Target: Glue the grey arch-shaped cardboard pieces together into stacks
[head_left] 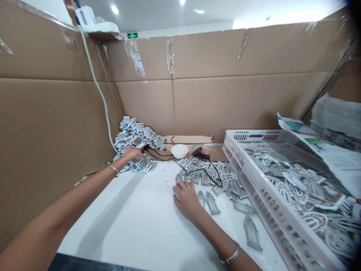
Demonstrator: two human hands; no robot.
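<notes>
My left hand (pixel 134 153) reaches over the stacked pile of flat grey-and-white cut-out pieces (pixel 135 131) in the far left corner. Its fingers look stretched out, touching or just above the pieces, and their tips are partly lost against the pile. On the white table, my right hand (pixel 186 197) rests palm down at the near left edge of the loose pieces (pixel 197 177). Its fingers are curled over a pale flat piece (pixel 176 195), mostly covered by the hand. Two window-shaped grey pieces (pixel 212 203) lie just right of it.
A white plastic crate (pixel 254 199) full of similar pieces stands on the right, with printed sheets (pixel 332 154) over its far side. A glue gun (pixel 200 153) with a black cable lies behind the loose pieces, beside a white bowl (pixel 179 151). Cardboard walls (pixel 203 101) enclose the table.
</notes>
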